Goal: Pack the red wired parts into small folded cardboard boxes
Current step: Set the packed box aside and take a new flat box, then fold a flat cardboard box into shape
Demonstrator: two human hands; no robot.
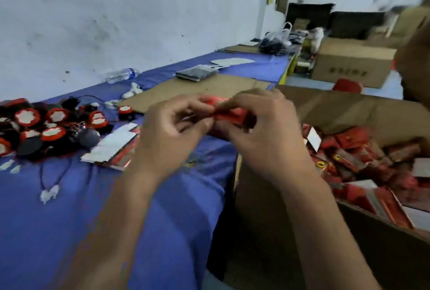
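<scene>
Along the left edge of the desk [116, 208], on its blue cover, lies a heap of red wired parts [46, 127], round red-rimmed pieces with white faces and dark leads tangled among them; just to their right sits a small stack of flat unfolded box blanks [114, 148]. Above the middle of the desk the person's left hand [169, 134] has its grip pinched, thumb and forefinger closed on the near end of a small red box [229, 113]. The right hand [258, 127] has its fingers curled round the other end of the same box, holding it off the surface. The picture is blurred there, so I cannot tell whether a part is already inside or whether the flap is tucked. It looks to me like the closing step: I would hold the body steady with the right hand, not squeezing the thin card flat, and let the left fingers feed any stray lead inside before pressing the tab home squarely. Past the desk's right edge stands a large open carton [349, 113] heaped with packed red boxes [363, 157], and the closed box would most likely go there.
</scene>
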